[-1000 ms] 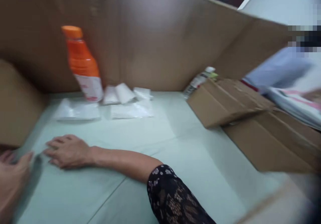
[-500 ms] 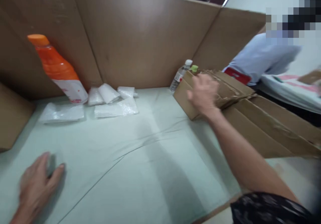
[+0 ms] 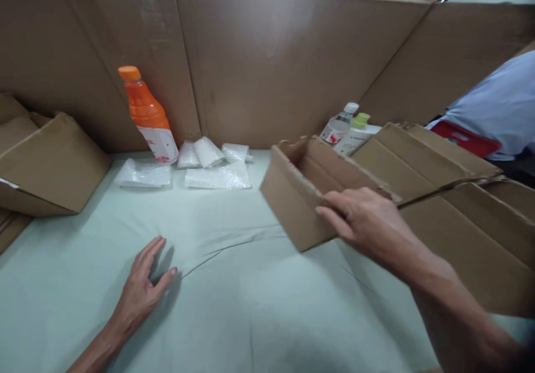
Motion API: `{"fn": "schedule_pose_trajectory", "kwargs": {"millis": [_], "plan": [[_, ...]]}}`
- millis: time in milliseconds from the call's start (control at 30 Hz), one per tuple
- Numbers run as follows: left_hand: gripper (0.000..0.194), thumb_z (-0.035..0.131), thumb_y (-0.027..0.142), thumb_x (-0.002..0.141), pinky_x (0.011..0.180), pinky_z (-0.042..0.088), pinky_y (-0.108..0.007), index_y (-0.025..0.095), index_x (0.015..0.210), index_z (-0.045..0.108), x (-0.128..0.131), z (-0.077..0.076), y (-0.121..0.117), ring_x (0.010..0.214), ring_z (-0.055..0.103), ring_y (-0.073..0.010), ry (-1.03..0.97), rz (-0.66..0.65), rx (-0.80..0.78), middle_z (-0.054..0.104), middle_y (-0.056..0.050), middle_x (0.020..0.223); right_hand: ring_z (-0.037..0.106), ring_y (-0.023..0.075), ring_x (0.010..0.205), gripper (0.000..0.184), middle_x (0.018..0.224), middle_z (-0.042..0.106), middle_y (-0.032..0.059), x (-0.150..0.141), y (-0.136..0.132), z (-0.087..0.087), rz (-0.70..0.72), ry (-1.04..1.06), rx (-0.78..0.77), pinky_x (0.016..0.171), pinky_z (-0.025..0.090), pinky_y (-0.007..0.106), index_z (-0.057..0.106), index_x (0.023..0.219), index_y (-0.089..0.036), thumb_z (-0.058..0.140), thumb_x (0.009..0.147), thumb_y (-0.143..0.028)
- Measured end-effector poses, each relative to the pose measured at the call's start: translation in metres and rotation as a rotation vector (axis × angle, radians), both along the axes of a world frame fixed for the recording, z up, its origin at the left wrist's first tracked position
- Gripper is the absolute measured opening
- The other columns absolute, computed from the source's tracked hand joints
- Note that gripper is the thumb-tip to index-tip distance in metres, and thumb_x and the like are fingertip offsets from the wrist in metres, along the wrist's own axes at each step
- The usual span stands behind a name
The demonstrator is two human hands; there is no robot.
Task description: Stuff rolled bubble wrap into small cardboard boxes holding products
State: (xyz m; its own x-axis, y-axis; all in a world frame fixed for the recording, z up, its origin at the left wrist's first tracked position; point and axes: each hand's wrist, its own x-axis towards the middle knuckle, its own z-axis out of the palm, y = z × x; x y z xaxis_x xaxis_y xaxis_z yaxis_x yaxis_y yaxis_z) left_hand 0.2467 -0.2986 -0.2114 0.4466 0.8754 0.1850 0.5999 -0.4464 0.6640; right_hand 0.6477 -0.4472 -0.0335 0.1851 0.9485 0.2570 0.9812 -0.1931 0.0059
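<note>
My right hand grips the near edge of a cardboard box, thumb outside and fingers over the rim. The box's top is uncovered and it sits at an angle, right of the middle; whether its base fully touches the table I cannot tell. On the left, my left hand rests at the pale green tablecloth, fingers apart and nothing in it. Bubble wrap pieces lie beyond it, beside an orange bottle with a white label.
Several more cardboard boxes stand right and left. Behind the held box are a clear bottle and a white bottle with a green cap. A tall cardboard partition closes the back. A person's light blue sleeve shows at right.
My right hand has drawn a cardboard box away from the others, toward me and left, uncovering the white bottle. The view has turned right-to-left, showing more of the left boxes.
</note>
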Motion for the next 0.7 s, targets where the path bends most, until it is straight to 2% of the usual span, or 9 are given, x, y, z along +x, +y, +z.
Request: {"fn": "schedule_pose_trajectory", "kwargs": {"millis": [133, 200, 267, 333, 367, 433, 533, 600, 700], "plan": [[0.072, 0.064, 0.048, 0.084, 0.113, 0.040, -0.054, 0.025, 0.148, 0.040, -0.005, 0.011, -0.015, 0.136, 0.049, -0.0336, -0.049, 0.041, -0.102, 0.048, -0.014, 0.149, 0.062, 0.0228, 0.076, 0.024, 0.083, 0.072, 0.0069, -0.069, 0.002, 0.012, 0.445, 0.269, -0.032, 0.080, 0.047, 0.041, 0.072, 0.091, -0.029, 0.052, 0.097, -0.041], [0.078, 0.066, 0.051, 0.081, 0.110, 0.044, -0.054, 0.024, 0.149, 0.038, -0.012, 0.012, -0.018, 0.132, 0.052, -0.0348, -0.064, 0.078, -0.137, 0.050, -0.015, 0.146, 0.066, 0.0242, 0.089, 0.023, 0.095, 0.074, 0.0065, -0.082, 0.005, 0.014, 0.535, 0.429, 0.040, 0.091, 0.048, 0.044, 0.072, 0.105, -0.031, 0.054, 0.098, -0.044], [0.076, 0.069, 0.055, 0.075, 0.104, 0.048, -0.055, 0.021, 0.140, 0.046, -0.020, 0.011, -0.019, 0.126, 0.056, -0.0368, -0.068, 0.130, -0.163, 0.057, -0.016, 0.136, 0.066, 0.0259, 0.101, 0.024, 0.105, 0.074, 0.0063, -0.081, 0.008, 0.007, 0.475, 0.558, 0.226, 0.096, 0.048, 0.046, 0.069, 0.114, -0.032, 0.057, 0.096, -0.044], [0.068, 0.071, 0.057, 0.071, 0.099, 0.051, -0.053, 0.020, 0.126, 0.056, -0.025, 0.011, -0.019, 0.118, 0.061, -0.0372, -0.070, 0.189, -0.189, 0.064, -0.015, 0.122, 0.065, 0.0266, 0.109, 0.022, 0.110, 0.073, 0.0057, -0.073, 0.010, -0.014, 0.305, 0.676, 0.395, 0.098, 0.049, 0.046, 0.069, 0.113, -0.032, 0.059, 0.096, -0.040], [0.064, 0.071, 0.057, 0.069, 0.097, 0.052, -0.052, 0.020, 0.120, 0.058, -0.027, 0.011, -0.019, 0.114, 0.062, -0.0368, -0.077, 0.210, -0.202, 0.065, -0.014, 0.117, 0.065, 0.0263, 0.110, 0.020, 0.112, 0.073, 0.0054, -0.070, 0.012, -0.028, 0.208, 0.744, 0.429, 0.098, 0.050, 0.045, 0.070, 0.111, -0.031, 0.058, 0.096, -0.039], [0.058, 0.073, 0.056, 0.067, 0.094, 0.053, -0.051, 0.021, 0.111, 0.060, -0.026, 0.012, -0.017, 0.111, 0.064, -0.0361, -0.104, 0.239, -0.223, 0.067, -0.012, 0.110, 0.066, 0.0254, 0.109, 0.023, 0.114, 0.072, 0.0056, -0.069, 0.015, -0.061, 0.065, 0.920, 0.368, 0.095, 0.052, 0.042, 0.070, 0.108, -0.028, 0.055, 0.097, -0.041], [0.050, 0.075, 0.055, 0.061, 0.089, 0.055, -0.049, 0.022, 0.095, 0.061, -0.018, 0.012, -0.010, 0.102, 0.066, -0.0367, -0.134, 0.270, -0.263, 0.069, -0.010, 0.094, 0.067, 0.0242, 0.104, 0.037, 0.117, 0.071, 0.0069, -0.084, 0.021, -0.105, 0.081, 1.176, 0.141, 0.091, 0.055, 0.038, 0.065, 0.121, -0.024, 0.049, 0.098, -0.048], [0.048, 0.077, 0.055, 0.056, 0.081, 0.056, -0.048, 0.022, 0.087, 0.059, -0.013, 0.013, -0.001, 0.093, 0.068, -0.0364, -0.178, 0.320, -0.296, 0.069, -0.009, 0.086, 0.065, 0.0244, 0.108, 0.042, 0.122, 0.069, 0.0079, -0.101, 0.030, -0.120, 0.107, 1.239, 0.107, 0.095, 0.053, 0.038, 0.061, 0.128, -0.023, 0.046, 0.099, -0.050], [0.049, 0.077, 0.049, 0.053, 0.076, 0.058, -0.043, 0.022, 0.090, 0.059, -0.010, 0.015, 0.020, 0.088, 0.069, -0.0327, -0.320, 0.405, -0.316, 0.070, -0.008, 0.088, 0.063, 0.0247, 0.112, 0.045, 0.128, 0.065, 0.0095, -0.122, 0.052, -0.125, 0.139, 1.261, 0.091, 0.095, 0.052, 0.038, 0.058, 0.132, -0.022, 0.045, 0.099, -0.050]]}}
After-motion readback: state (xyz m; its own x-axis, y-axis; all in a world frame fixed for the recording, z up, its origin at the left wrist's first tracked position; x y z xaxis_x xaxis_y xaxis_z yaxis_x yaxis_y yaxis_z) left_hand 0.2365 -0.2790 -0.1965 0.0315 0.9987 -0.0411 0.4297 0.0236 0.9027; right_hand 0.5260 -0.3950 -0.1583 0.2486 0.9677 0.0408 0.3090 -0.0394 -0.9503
